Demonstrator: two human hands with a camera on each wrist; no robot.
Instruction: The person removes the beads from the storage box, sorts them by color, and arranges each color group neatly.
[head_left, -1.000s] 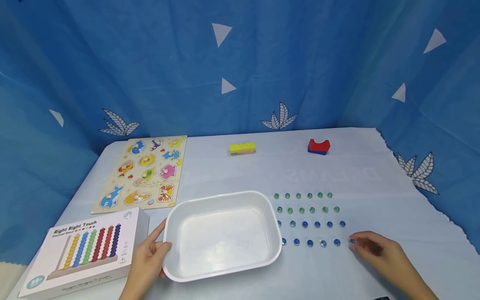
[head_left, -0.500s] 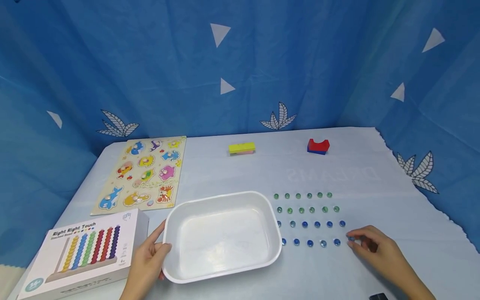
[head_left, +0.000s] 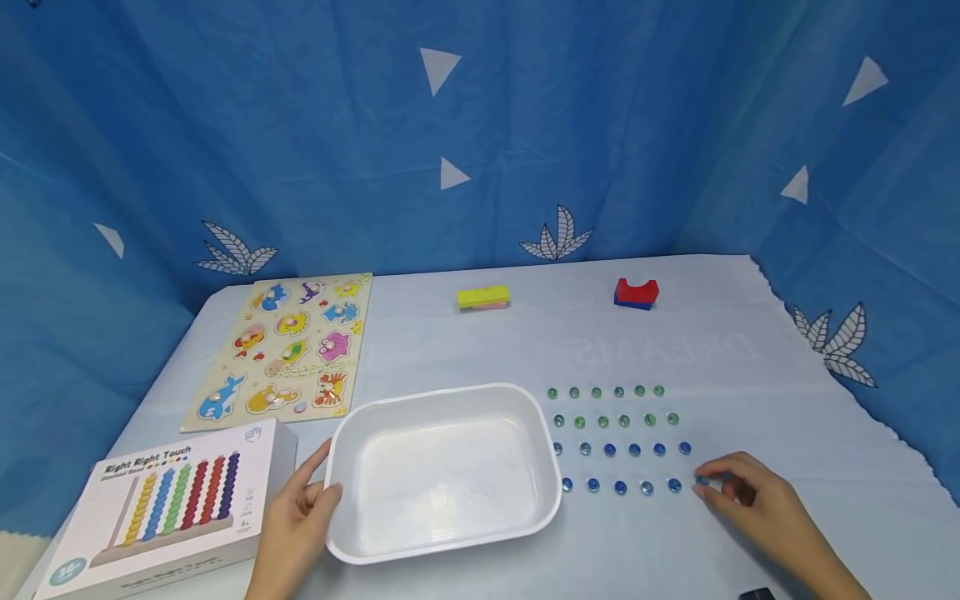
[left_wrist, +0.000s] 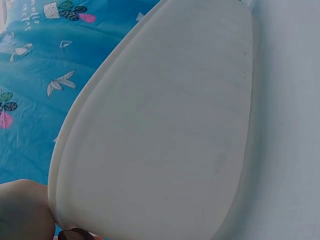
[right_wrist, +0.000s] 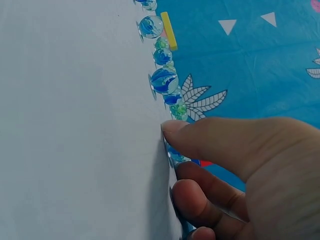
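In the head view, my left hand (head_left: 296, 525) grips the left rim of a white plastic tub (head_left: 442, 554), thumb over the edge. The tub's inside looks bare. At the right end of the front row, my right hand (head_left: 757, 496) pinches a blue marble (head_left: 702, 480) between thumb and finger, down at the tablecloth. Left of it run two rows of blue marbles (head_left: 634, 450); behind them lie two rows of green marbles (head_left: 624, 421). The right wrist view shows the held marble (right_wrist: 176, 154) partly hidden by the thumb (right_wrist: 200, 137).
A stacking-bead toy box (head_left: 180, 500) and a sea-animal peg puzzle (head_left: 288, 350) lie at the left. Near the back edge are yellow and pink blocks (head_left: 483, 296) and a red block on a blue one (head_left: 637, 292). A blue curtain (head_left: 337, 133) hangs behind.
My right hand has shifted slightly left with the pinched blue marble, closer to the end of the front row. My left hand keeps its hold on the tub.
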